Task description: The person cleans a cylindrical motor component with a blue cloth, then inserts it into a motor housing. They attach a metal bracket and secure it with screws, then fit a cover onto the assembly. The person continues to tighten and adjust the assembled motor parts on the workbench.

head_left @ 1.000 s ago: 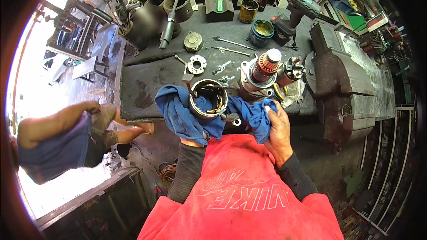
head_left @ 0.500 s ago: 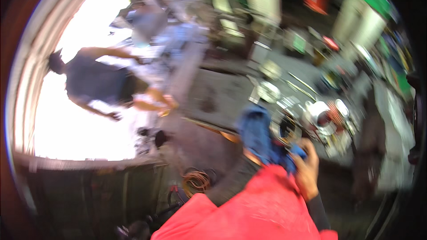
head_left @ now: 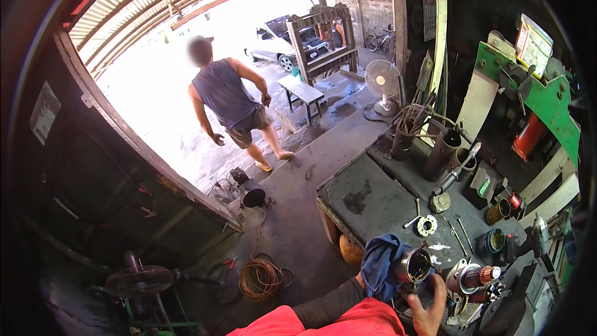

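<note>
While the right hand (head_left: pixel 429 306) stands open, thumb and fingers parted, the cylindrical metal housing (head_left: pixel 410 267) lies just ahead of it and slightly to its left.

Housing: short, hollow; mouth upward and tilted toward the wearer; long axis steep, leaning rather than lying flat; inside dark. Its right side faces the fingers of the right hand, the nearer hand of those visible; contact with them cannot be told.

Blue rag (head_left: pixel 380 262): bunched against the housing's left side, ahead of the right hand and to its left.

Left hand: concealed beneath the rag, at the end of the dark-sleeved left forearm (head_left: pixel 329 307); whether it grasps cloth or housing cannot be told.

Counter (head_left: pixel 339 196): dark-topped, extending ahead of both hands. Upon it, beyond the housing: one ring-shaped metal plate (head_left: pixel 426 226); one round metal cap (head_left: pixel 440 203), farther out; two slender rods (head_left: pixel 464 236), side by side. Right of the right hand: one armature (head_left: pixel 479 276) with a copper-coloured band. Farther ahead on that side: one open tin (head_left: pixel 495 241) with dark contents.

Coiled cable (head_left: pixel 261 278): on the floor, well left of both hands.

Person (head_left: pixel 227 94): back turned, far ahead and left of the hands, near the doorway.
</note>
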Demonstrator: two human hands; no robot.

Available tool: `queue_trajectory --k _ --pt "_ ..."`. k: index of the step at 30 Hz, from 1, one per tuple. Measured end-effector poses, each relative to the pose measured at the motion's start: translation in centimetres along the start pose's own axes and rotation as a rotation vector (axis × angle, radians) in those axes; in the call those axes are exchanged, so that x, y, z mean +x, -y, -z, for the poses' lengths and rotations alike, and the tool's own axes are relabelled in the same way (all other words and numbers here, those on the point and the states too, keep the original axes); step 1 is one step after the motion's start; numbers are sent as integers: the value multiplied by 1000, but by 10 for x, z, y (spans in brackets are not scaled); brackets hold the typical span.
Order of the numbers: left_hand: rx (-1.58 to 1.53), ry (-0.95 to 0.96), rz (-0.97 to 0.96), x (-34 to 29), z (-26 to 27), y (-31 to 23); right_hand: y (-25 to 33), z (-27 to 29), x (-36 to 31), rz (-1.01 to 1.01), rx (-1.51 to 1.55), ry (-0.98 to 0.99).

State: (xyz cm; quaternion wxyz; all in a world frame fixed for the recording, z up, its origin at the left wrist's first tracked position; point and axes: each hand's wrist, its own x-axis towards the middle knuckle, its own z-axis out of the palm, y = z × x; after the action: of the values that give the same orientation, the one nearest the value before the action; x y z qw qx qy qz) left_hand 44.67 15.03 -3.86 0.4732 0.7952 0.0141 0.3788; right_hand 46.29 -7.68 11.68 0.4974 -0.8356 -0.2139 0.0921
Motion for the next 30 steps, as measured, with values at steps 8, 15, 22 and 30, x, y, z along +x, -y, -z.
queue_trajectory --k 8,15,22,30 --pt "72 113 -248 2 25 -4 11 -48 29 -159 525 -85" --pt "-501 417 17 -4 13 16 -7 -57 26 -82 350 -163" --pt "-962 410 185 16 -3 -12 -10 -65 13 -122 344 -289" --pt "-360 395 455 82 53 -44 3 -23 3 -243 957 -352"
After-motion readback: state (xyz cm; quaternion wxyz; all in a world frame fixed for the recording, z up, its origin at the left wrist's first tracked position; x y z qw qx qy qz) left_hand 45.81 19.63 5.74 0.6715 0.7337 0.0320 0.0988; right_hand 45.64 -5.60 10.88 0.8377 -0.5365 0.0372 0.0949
